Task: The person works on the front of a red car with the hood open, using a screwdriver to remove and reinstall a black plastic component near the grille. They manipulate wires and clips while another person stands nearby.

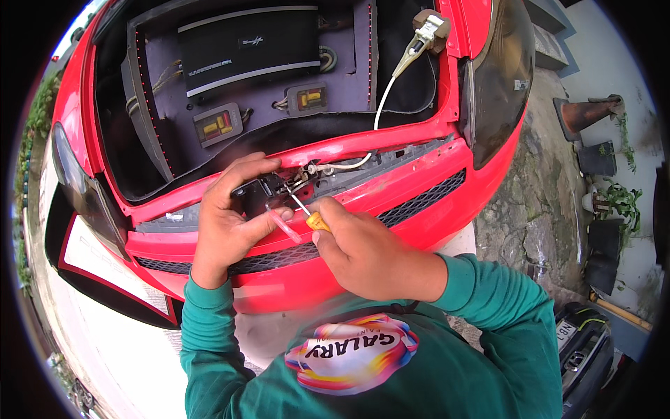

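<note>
At the rear edge of a red car's open trunk, my left hand (227, 213) grips a black latch-like part (252, 194), thumb below and fingers over it. A pinkish-red, translucent handle-like piece (285, 227) juts out beside the left thumb; whether that hand holds it I cannot tell. My right hand (373, 255) is closed around the yellow handle of a screwdriver (318, 222). Its metal shaft points up and left, and the tip reaches the metal parts by the latch. A white cable (349, 166) runs off to the right from this mechanism.
Inside the trunk are a black amplifier (251, 56) and two fuse holders (218, 126) with yellow fuses. A white device (422, 35) with a cable rests at the trunk's right edge. Right of the bumper (419, 216) stand a cone (586, 116), potted plants (621, 202) and a dark car (583, 349).
</note>
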A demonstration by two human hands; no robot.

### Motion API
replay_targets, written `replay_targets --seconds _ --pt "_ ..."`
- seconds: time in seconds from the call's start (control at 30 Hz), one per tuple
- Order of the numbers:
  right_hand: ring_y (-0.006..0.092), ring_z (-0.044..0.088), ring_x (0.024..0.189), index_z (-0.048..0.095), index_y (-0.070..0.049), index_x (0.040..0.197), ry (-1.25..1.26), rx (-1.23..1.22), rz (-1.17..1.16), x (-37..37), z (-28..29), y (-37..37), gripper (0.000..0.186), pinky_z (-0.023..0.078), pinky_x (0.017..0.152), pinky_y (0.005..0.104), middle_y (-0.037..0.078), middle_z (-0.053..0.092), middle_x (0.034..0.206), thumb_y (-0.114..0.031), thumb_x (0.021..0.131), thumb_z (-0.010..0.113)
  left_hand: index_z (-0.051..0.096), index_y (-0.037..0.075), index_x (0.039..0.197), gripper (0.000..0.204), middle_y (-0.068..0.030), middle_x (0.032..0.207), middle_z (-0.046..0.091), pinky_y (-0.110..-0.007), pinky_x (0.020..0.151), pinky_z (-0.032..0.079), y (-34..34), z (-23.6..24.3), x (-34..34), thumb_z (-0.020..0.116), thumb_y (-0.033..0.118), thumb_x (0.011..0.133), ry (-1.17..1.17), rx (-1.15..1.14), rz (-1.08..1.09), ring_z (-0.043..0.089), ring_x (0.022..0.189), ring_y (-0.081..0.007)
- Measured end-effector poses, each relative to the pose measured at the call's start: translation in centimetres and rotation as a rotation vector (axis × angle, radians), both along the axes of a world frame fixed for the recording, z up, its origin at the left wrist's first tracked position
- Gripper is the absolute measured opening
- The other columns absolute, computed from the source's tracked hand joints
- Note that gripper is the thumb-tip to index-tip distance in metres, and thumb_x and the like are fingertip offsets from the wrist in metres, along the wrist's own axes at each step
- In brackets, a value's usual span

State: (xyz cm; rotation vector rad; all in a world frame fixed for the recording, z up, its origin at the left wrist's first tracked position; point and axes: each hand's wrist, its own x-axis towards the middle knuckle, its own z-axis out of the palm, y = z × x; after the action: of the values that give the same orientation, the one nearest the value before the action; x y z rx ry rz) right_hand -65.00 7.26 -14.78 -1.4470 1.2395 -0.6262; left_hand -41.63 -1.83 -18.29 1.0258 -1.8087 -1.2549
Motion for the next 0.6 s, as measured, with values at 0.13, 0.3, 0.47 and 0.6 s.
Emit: replay_targets --seconds 0.13,0.3,0.47,0.6 --pt "0.0421 0.070 0.075 0.044 0.002 0.117 0.049 0.085 0.158 -0.8 1.0 -3.0 0.018 0.051 0.067 0.0524 0.024 0.063 0.085 -0.014 0.113 0.050 0.079 0.003 0.127 0.056 -0.0146 0.130 0.075 -0.037 0.108 0.055 -0.8 0.5 0.5 0.098 0.012 0.075 0.004 0.087 -0.046 0.071 0.123 -0.0249" --pt "0.0407 0.075 0.068 0.049 0.014 0.112 0.083 0.402 0.233 -0.1 4.3 -5.3 0.030 0.058 0.064 0.0528 0.032 0.070 0.086 -0.016 0.113 0.050 0.079 0.002 0.127 0.054 -0.0169 0.126 0.075 -0.038 0.104 0.056 -0.8 0.9 0.5 0.096 0.012 0.076 0.001 0.044 -0.076 0.073 0.115 -0.0267" --pt "0.0373 0.075 0.061 0.048 0.016 0.113 0.157 0.452 0.311 1.2 5.2 -6.2 0.033 0.061 0.058 0.0481 0.031 0.070 0.083 -0.017 0.114 0.048 0.080 0.002 0.129 0.061 -0.0205 0.134 0.074 -0.043 0.114 0.052 -2.0 0.9 1.3 0.098 0.021 0.074 -0.141 -0.028 -0.131 0.071 0.127 -0.0320" --pt "0.0324 0.075 0.061 0.044 0.014 0.120 0.247 0.569 0.352 2.4 5.7 -7.0 0.032 0.061 0.056 0.0439 0.024 0.070 0.080 -0.017 0.114 0.049 0.080 0.003 0.128 0.061 -0.0222 0.139 0.073 -0.044 0.115 0.051 -1.7 -0.7 1.6 0.099 0.021 0.072 -0.081 -0.042 -0.103 0.070 0.130 -0.0353"
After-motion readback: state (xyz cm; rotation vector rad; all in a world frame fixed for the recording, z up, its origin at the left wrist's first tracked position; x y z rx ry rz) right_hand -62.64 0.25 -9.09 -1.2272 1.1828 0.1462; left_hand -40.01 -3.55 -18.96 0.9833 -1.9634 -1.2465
